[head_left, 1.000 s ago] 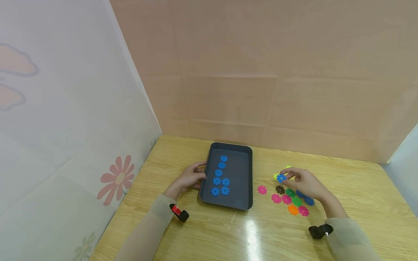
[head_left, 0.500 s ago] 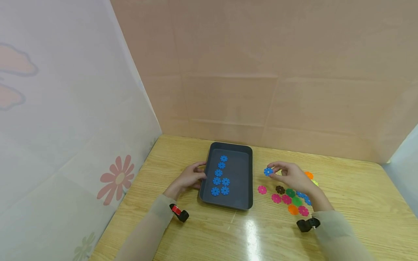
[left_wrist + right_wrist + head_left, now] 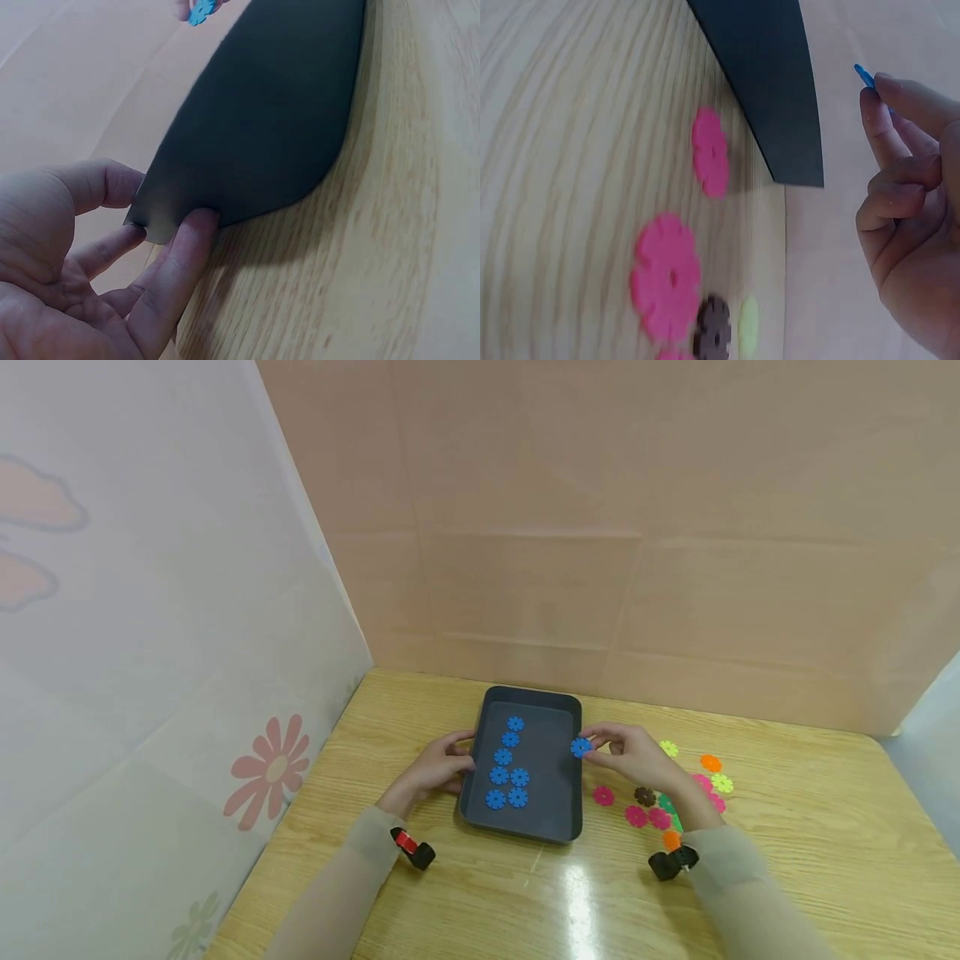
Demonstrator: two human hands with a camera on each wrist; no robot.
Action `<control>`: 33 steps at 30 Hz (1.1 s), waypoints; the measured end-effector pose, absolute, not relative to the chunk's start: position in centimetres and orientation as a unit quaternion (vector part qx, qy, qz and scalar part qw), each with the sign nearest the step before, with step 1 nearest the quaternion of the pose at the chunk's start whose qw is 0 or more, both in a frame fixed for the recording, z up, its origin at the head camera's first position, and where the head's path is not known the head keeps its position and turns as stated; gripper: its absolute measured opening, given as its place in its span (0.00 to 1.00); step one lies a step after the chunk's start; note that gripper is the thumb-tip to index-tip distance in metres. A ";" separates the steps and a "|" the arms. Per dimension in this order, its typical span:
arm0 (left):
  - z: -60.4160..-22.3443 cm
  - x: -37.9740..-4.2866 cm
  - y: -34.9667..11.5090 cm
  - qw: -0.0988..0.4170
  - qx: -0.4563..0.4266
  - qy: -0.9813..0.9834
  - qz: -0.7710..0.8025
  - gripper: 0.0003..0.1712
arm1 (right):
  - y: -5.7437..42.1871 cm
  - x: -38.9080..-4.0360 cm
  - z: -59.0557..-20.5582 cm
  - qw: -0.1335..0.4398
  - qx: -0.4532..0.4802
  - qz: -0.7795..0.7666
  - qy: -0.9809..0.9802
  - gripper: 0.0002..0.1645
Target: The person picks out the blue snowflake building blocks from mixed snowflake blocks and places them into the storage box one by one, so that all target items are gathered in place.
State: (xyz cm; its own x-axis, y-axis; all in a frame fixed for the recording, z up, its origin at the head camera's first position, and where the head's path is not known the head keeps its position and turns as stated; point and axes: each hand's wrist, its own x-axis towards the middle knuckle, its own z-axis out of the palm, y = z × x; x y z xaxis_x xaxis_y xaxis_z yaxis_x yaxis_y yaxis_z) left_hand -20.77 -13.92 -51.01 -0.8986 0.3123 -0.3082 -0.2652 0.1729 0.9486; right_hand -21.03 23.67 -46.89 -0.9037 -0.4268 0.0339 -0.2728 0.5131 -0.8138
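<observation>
A dark grey rectangular tray (image 3: 551, 814) rests on the table, with several blue notched discs (image 3: 503, 757) lying along its left half. My left hand (image 3: 438, 767) is at the tray's left side; in the left wrist view its thumb and fingers grip the tray wall (image 3: 255, 127). Between thumb and fingertip, my right hand (image 3: 633, 756) pinches one blue disc (image 3: 581, 747), held over the tray's right rim. In the right wrist view this disc (image 3: 864, 76) appears edge-on, beyond the tray's corner, and the other fingers are curled.
Right of the tray lie loose notched discs: pink (image 3: 603, 796), brown (image 3: 645, 797), yellow (image 3: 669, 748), orange (image 3: 711, 763) and green ones, some partly hidden by the right forearm. Fabric walls (image 3: 525, 602) stand behind and at the left of the wooden table (image 3: 480, 893).
My right hand has carried the blue disc leftward from the loose discs to the tray's right rim. The left hand and tray have stayed in place.
</observation>
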 end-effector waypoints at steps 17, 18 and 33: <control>-51.0 -20.7 -14.1 0.227 0.018 0.735 0.639 0.40 | 18.8 -23.2 -47.6 0.127 -0.234 -0.480 0.836 0.20; -51.1 -20.8 -14.1 0.228 0.017 0.735 0.639 0.40 | 18.5 -23.3 -47.6 0.128 -0.235 -0.479 0.836 0.20; -51.3 -20.9 -14.3 0.226 0.021 0.734 0.640 0.40 | 16.1 -25.0 -48.6 0.146 -0.260 -0.466 0.833 0.19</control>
